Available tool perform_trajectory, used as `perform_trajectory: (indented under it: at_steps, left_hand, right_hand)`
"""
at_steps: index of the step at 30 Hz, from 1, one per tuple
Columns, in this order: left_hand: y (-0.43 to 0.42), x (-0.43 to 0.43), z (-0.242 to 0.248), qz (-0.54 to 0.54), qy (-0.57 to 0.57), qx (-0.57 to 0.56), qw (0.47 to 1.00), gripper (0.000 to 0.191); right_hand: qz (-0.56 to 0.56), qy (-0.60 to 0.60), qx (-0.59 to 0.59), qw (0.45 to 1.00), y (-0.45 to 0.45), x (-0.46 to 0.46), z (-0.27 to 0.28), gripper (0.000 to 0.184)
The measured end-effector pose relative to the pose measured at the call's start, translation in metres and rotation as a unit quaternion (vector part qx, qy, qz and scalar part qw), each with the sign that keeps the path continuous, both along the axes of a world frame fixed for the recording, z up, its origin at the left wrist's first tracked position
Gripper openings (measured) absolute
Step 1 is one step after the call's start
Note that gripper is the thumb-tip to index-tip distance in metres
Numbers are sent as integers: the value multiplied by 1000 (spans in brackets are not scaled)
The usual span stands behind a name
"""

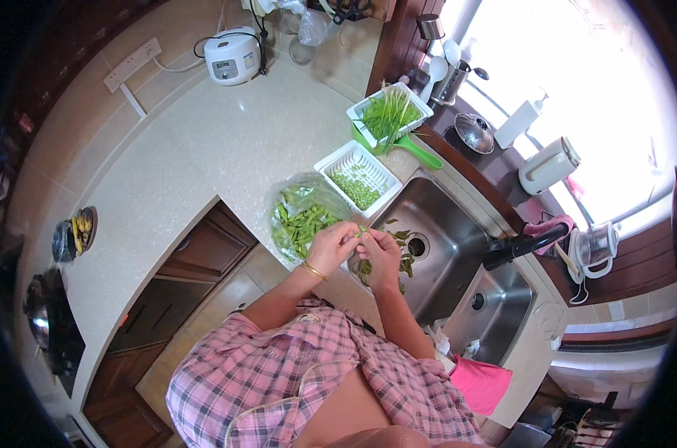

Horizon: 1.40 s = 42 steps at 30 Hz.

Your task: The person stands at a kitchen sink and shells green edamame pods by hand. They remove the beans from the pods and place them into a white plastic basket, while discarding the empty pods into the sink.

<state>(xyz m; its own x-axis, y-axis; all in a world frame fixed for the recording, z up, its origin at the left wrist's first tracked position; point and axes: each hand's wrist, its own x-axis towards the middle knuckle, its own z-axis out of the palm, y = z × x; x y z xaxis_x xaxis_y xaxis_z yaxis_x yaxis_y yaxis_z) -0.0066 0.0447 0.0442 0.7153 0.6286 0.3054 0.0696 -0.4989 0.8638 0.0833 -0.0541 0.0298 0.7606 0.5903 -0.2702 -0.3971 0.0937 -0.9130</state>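
Together, my left hand (334, 246) and my right hand (381, 255) pinch a green soybean pod (362, 231) over the near-left edge of the sink. A gold bangle (314, 271) circles my left wrist. Left of my hands lies a clear plastic bag (302, 224) full of whole green pods. Just beyond it stands a white slotted basket (338, 159) with shelled green beans (358, 187) in it. Several empty pod shells (406, 263) lie in the large steel sink basin (456, 224), some near its drain.
Behind the bean basket, a second white basket (354, 113) of scallions rests on a green handled container (419, 152). A black faucet (517, 246) reaches over the sinks. A smaller basin (498, 319) and a pink cloth (481, 383) lie right. A white rice cooker (232, 56) stands far back.
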Motion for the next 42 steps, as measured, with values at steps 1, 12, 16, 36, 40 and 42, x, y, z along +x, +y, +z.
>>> perform_trajectory:
  at_steps: [1,12,16,36,40,42]
  left_hand:
    - [2,1,0,-7,-8,10,1000,11]
    - [110,74,-39,-48,26,-89,994,17]
    - [104,85,-25,8,108,100,989,31]
    - [-13,-51,-52,-93,-60,-411,905,9]
    - [-24,-47,-51,-40,-81,-381,920,10]
    - [-29,-45,-48,-2,-86,-351,932,10]
  right_hand:
    - [-10,14,2,1000,1,0,1,15]
    - [-61,165,97,980,-12,29,-20,13]
    - [-10,135,78,988,-20,26,-20,6]
    - [161,-416,-59,893,-26,-29,-26,5]
    - [192,-389,-76,898,-29,-24,-31,6]
    - [207,-262,-66,940,-27,-24,-29,7]
